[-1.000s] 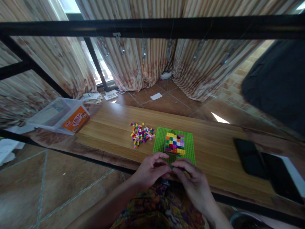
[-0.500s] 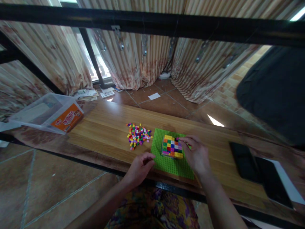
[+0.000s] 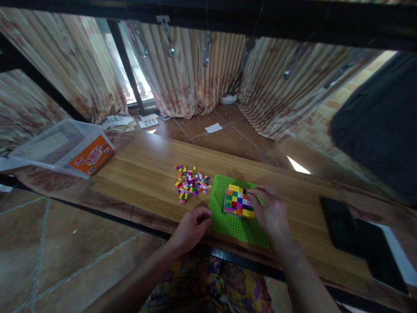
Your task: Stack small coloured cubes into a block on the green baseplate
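Observation:
A block of multicoloured toy bricks [image 3: 239, 201], yellow, orange, red, green, blue, white and purple on top, stands on a green studded baseplate [image 3: 224, 228]. At its far right corner my right hand [image 3: 270, 211] is pinched, fingertips on a small brick that they mostly cover. The palm and forearm hide the baseplate's right side. My left hand [image 3: 192, 226] rests by the near left edge of the baseplate, fingers loosely curled, thumb apart from the index finger, nothing visible in them. Left of the baseplate lies a loose heap of small bricks [image 3: 192, 183].
Everything sits on a long wooden board [image 3: 140, 163]. At the far left is a clear plastic tub [image 3: 55, 150] with an orange label. Dark flat objects [image 3: 340, 221] lie to the right. A dark bar [image 3: 208, 19] crosses above, before striped curtains [image 3: 182, 78].
The view has tilted and shifted slightly. Both hands keep nearly the same place, the right fingertips still at the far right corner of the brick block.

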